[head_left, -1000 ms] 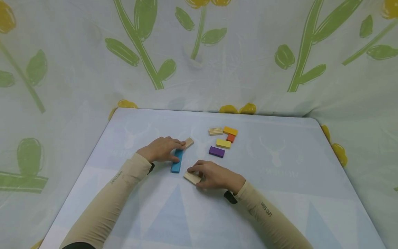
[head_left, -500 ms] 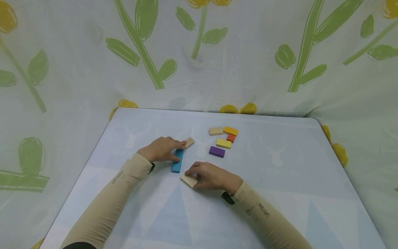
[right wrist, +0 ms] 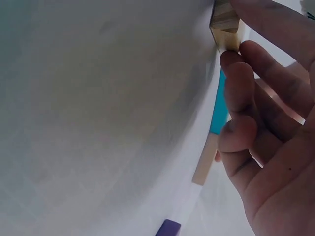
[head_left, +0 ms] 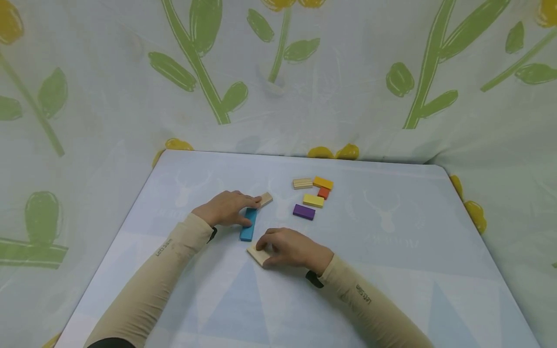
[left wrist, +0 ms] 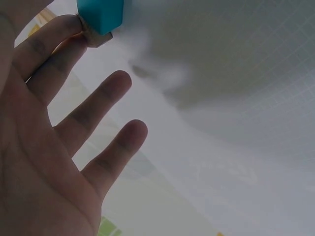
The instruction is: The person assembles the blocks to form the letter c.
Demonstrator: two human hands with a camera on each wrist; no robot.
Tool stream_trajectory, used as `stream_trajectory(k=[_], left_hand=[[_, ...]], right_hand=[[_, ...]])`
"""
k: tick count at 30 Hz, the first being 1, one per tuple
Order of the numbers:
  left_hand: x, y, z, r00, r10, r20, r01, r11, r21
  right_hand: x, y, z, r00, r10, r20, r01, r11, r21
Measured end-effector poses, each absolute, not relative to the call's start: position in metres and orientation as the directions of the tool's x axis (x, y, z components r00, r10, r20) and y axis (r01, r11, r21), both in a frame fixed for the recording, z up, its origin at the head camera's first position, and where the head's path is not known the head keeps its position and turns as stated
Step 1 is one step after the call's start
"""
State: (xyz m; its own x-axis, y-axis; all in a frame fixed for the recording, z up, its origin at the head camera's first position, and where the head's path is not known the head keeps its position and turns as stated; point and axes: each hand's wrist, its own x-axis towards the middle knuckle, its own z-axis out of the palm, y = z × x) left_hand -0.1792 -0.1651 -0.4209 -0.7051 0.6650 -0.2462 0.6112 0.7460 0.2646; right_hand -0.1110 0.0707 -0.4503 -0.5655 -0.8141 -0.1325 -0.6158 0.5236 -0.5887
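Observation:
My left hand (head_left: pixel 226 208) presses the blue wooden block (head_left: pixel 246 234) with the thumb and rests its fingertips at the near end of a plain wooden block (head_left: pixel 266 198). These two blocks lie end to end at an angle. In the left wrist view the other fingers stretch out loosely past the blue block (left wrist: pixel 101 14). My right hand (head_left: pixel 293 249) pinches another plain wooden block (head_left: pixel 256 256) between thumb and fingers, just below the blue block's near end. Its end grain shows at the top of the right wrist view, where the plain block (right wrist: pixel 226 32) partly hides the blue one (right wrist: pixel 219 108).
Toward the back lie a grooved plain wooden piece (head_left: pixel 302 183), an orange-yellow block (head_left: pixel 323 182), a small red-orange block (head_left: pixel 323 193), a yellow block (head_left: pixel 313 201) and a purple block (head_left: pixel 303 212). A flowered curtain (head_left: pixel 339 106) hangs behind the white table (head_left: pixel 391 299).
My right hand has slid the plain block left and slightly toward me, turning it so that it sits by the blue block's near end. The left hand has stayed in place.

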Motion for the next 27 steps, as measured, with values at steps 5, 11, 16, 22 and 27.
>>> stream_trajectory(k=[5, 11, 16, 22, 27], left_hand=[[-0.1802, -0.1649, -0.4216, -0.702, 0.669, -0.244, 0.62, 0.742, 0.253], [-0.1801, -0.1645, -0.4213, -0.701, 0.67, -0.243, 0.619, 0.742, 0.258], [-0.18, -0.1645, -0.4211, -0.7, 0.672, -0.243, 0.622, 0.74, 0.255], [-0.18, -0.1654, -0.4217, -0.699, 0.676, -0.234, 0.626, 0.736, 0.258], [-0.1802, -0.1659, -0.4219, -0.699, 0.676, -0.231, 0.621, 0.735, 0.272]], right_hand=[[-0.1092, 0.0701, -0.4489, -0.551, -0.824, -0.129, -0.639, 0.517, -0.57], [-0.109, 0.0693, -0.4507, -0.545, -0.831, -0.115, -0.65, 0.505, -0.568], [-0.1078, 0.0669, -0.4522, -0.554, -0.826, -0.106, -0.661, 0.513, -0.548], [-0.1065, 0.0643, -0.4516, -0.57, -0.816, -0.091, -0.686, 0.534, -0.494], [-0.1066, 0.0626, -0.4515, -0.575, -0.814, -0.088, -0.694, 0.542, -0.474]])
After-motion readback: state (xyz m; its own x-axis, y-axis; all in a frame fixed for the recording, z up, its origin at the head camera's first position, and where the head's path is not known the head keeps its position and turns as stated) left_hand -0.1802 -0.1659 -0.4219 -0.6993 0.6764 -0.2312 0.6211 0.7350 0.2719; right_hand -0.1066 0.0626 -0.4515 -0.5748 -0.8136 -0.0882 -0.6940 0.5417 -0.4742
